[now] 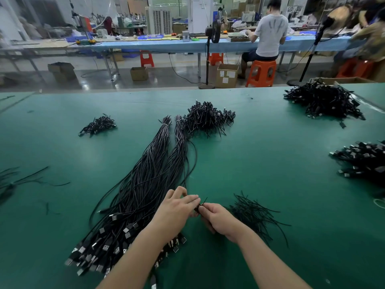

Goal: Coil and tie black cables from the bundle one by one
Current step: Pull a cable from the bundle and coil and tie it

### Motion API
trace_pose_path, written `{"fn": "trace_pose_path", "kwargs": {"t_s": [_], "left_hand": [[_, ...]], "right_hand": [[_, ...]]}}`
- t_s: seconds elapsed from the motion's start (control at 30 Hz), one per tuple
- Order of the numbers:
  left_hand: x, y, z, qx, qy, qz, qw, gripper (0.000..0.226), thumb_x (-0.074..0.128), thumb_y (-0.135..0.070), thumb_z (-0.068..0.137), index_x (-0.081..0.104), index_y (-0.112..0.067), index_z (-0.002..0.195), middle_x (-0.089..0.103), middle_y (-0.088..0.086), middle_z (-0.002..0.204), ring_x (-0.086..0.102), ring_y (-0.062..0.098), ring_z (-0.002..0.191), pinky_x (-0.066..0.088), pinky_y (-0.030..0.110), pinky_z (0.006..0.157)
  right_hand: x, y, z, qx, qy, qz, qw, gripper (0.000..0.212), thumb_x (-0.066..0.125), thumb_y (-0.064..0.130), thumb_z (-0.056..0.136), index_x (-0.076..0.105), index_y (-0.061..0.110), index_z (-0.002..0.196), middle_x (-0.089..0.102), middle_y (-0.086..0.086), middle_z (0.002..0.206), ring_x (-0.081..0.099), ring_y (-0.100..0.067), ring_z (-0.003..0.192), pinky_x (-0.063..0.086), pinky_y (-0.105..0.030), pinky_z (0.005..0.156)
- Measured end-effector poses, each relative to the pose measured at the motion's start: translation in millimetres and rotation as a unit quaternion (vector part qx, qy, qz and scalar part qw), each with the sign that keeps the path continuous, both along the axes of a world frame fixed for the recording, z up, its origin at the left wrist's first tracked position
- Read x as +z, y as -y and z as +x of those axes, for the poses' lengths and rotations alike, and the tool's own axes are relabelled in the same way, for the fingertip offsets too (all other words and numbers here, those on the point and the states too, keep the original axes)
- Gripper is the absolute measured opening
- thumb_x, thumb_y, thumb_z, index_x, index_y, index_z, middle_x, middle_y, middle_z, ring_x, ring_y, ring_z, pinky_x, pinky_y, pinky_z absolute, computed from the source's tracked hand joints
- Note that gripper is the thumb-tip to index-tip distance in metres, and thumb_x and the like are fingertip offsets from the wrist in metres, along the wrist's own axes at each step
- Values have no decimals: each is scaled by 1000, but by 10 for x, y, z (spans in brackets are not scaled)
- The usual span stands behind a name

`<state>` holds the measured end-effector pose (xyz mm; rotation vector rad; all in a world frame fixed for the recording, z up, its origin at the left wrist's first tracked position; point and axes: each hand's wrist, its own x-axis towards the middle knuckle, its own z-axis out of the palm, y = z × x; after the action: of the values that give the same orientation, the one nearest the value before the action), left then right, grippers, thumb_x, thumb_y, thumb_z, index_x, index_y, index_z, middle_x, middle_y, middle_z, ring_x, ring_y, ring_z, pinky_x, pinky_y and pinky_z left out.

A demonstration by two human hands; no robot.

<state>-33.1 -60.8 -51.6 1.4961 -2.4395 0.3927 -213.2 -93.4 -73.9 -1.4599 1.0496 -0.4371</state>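
Observation:
A long bundle of black cables (145, 184) lies on the green table (270, 163), its USB plugs fanned out at the near left. My left hand (177, 207) and my right hand (216, 217) meet just right of the bundle, over a small coiled black cable (197, 207). Both hands pinch it, and a thin black tie end (205, 200) sticks up between the fingers. One loose cable (192, 163) runs from the hands back up along the bundle. Most of the coil is hidden by my fingers.
A heap of loose black ties (254, 215) lies right of my right hand. Piles of coiled cables sit at centre back (208, 117), back left (98, 125), back right (323, 101) and the right edge (364, 161). A person sits on an orange stool beyond the table.

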Motion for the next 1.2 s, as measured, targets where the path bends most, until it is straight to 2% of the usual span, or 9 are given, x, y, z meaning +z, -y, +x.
{"fn": "trace_pose_path", "kwargs": {"t_s": [0.13,0.23,0.37,0.47,0.57,0.77,0.87,1.0,1.2], "left_hand": [[59,17,-1,9,20,49,999,45,83,-49,73,76,-28,112,71,-19,115,65,17,95,53,30,75],[34,46,-7,29,7,139,990,53,54,-48,97,52,-26,145,50,-18,148,44,21,126,33,34,101],[-15,51,-15,41,-33,153,987,57,49,-48,100,42,-25,151,44,-16,152,35,18,130,25,33,105],[16,32,-26,36,-47,138,989,48,56,-44,98,57,-22,141,57,-13,140,44,21,124,31,35,102],[-19,-11,-77,40,-77,92,992,28,69,-38,91,76,-20,111,74,-10,107,58,23,104,44,37,89],[-82,-7,-109,170,-242,165,941,15,65,-43,94,75,-33,101,55,-16,87,40,15,97,24,29,86],[-45,67,-97,206,-219,212,930,17,63,-49,93,75,-37,96,55,-13,88,42,15,96,23,29,86],[38,143,-69,214,-206,269,916,19,65,-50,91,75,-36,84,69,-15,80,57,5,88,23,32,85],[130,129,-45,240,-205,332,889,21,67,-52,89,70,-37,75,67,-17,76,58,5,82,27,34,87]], "right_hand": [[-7,17,-7,23,-11,3,1000,28,41,28,108,56,17,87,45,10,48,37,-9,40,32,-24,45],[-7,37,-12,32,-22,-2,999,29,41,29,108,54,17,86,45,9,48,38,-9,40,33,-23,45],[-14,39,-7,28,-17,-5,999,30,41,28,108,53,15,84,44,7,50,36,-10,40,32,-25,45],[-1,20,-3,28,-7,-4,1000,30,40,26,108,52,14,84,43,9,49,35,-10,40,32,-25,45],[-1,-19,15,13,0,-2,1000,27,40,23,108,51,12,86,42,6,53,37,-12,42,33,-26,46],[15,-41,27,33,-33,-2,999,21,44,11,100,58,17,115,45,4,65,44,-11,54,42,-25,49],[-59,-81,57,41,-125,-116,984,8,50,28,101,57,28,104,54,9,76,50,-12,64,49,-34,62],[-241,-186,112,-16,-175,-271,946,20,50,38,101,52,25,86,50,11,69,45,-12,63,35,-29,58],[-355,-274,138,-43,-153,-373,914,19,53,28,101,66,14,99,63,2,84,55,-20,69,35,-27,61]]}}
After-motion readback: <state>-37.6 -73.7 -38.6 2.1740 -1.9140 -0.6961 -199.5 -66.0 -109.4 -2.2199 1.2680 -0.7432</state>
